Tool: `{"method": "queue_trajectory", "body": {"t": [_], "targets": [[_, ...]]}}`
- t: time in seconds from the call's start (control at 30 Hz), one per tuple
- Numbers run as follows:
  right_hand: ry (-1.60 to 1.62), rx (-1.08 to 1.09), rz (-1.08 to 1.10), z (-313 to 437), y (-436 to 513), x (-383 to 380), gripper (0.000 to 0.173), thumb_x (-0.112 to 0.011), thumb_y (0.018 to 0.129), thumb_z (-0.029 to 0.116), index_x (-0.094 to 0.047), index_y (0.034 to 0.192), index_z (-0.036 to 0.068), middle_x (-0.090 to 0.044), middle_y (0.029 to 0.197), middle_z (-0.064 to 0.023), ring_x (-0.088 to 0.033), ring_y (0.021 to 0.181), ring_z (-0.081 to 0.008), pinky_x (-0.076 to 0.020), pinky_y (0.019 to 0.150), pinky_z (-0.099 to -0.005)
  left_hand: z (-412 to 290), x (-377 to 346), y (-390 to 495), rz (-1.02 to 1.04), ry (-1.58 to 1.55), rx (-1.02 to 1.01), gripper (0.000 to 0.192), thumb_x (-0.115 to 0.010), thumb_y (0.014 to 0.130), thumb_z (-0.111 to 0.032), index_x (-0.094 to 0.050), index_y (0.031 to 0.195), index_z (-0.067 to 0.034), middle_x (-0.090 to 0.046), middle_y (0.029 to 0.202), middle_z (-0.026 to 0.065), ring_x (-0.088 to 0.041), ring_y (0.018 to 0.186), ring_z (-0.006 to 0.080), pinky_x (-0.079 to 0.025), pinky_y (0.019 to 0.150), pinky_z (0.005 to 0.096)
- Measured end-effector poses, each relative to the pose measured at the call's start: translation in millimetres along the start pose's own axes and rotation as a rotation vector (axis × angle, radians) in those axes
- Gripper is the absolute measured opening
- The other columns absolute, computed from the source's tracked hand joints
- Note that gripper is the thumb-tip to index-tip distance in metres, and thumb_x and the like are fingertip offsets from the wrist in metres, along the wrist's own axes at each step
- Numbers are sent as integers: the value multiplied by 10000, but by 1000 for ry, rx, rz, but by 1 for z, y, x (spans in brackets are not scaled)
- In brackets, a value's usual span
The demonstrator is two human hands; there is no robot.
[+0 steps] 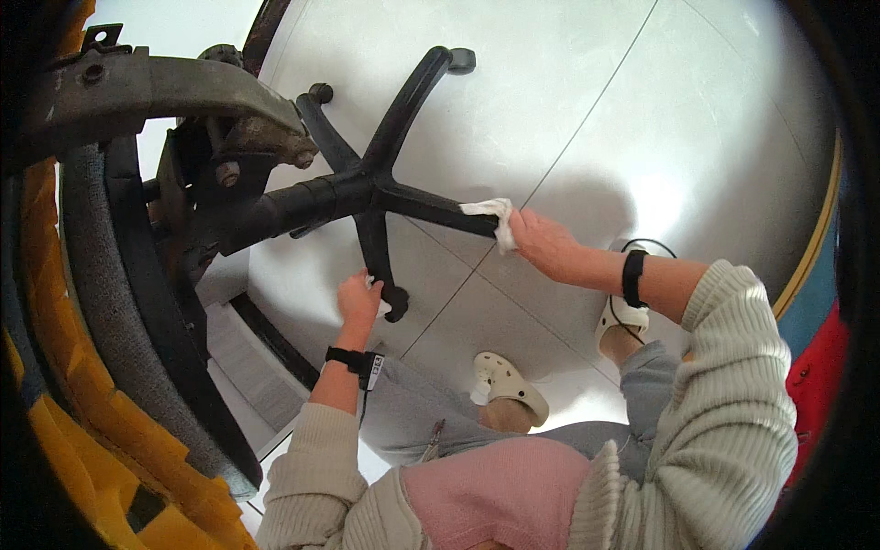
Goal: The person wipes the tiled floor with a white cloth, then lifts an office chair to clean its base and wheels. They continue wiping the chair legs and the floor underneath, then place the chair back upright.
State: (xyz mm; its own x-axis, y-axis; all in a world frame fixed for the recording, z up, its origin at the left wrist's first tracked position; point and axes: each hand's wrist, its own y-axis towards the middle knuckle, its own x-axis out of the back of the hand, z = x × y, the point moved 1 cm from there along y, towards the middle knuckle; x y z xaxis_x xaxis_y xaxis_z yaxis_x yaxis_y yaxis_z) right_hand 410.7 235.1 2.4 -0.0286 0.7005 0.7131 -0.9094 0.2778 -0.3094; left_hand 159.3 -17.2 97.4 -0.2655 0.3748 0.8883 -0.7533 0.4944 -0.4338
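Observation:
A black five-spoke office chair base (375, 180) lies tipped over, its gas-lift column (295, 206) running left to the seat. My right hand (546, 244) presses a crumpled white cloth or tissue (505, 220) around the end of the spoke that points right. My left hand (359, 299) is closed at the outer part of the lower spoke, just above its caster (397, 302), with a small white wad (382, 308) between thumb and fingers. Another caster (462, 61) shows on the upper spoke.
The grey upholstered seat (130, 295) and a metal bracket (206, 86) fill the left side, beside a yellow-orange fabric item (103, 412). Pale floor tiles (570, 89) lie beneath. My feet in cream clogs (512, 385) are near the base. A red item (818, 385) is at the right edge.

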Motion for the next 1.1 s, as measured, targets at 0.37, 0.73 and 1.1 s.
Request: {"method": "queue_trajectory", "body": {"t": [0.37, 0.73, 1.1], "targets": [[105, 57, -471, 138, 153, 18, 240, -636, 817, 129, -547, 1011, 22, -595, 940, -146, -651, 813, -312, -534, 675, -434, 19, -4, 7, -15, -120, -74, 404, -810, 725, -226, -715, 1050, -7, -711, 947, 192, -687, 861, 345, -543, 773, 408], [-164, 229, -375, 29, 35, -17, 313, -652, 799, 124, -483, 1036, 8, -502, 920, -102, -632, 672, -228, -536, 506, -344, 42, -9, 22, 258, -476, -137, 352, -731, 813, -93, -665, 1135, 32, -721, 1018, 107, -661, 925, 183, -505, 845, 330], [-108, 235, -525, 1, 67, -2, 277, -666, 788, 112, -519, 1014, 49, -546, 873, -77, -656, 727, -233, -543, 581, -336, 19, -27, -1, 105, -700, 133, 464, -756, 806, -173, -630, 1177, 75, -702, 1031, 141, -658, 913, 198, -517, 816, 320]]}}
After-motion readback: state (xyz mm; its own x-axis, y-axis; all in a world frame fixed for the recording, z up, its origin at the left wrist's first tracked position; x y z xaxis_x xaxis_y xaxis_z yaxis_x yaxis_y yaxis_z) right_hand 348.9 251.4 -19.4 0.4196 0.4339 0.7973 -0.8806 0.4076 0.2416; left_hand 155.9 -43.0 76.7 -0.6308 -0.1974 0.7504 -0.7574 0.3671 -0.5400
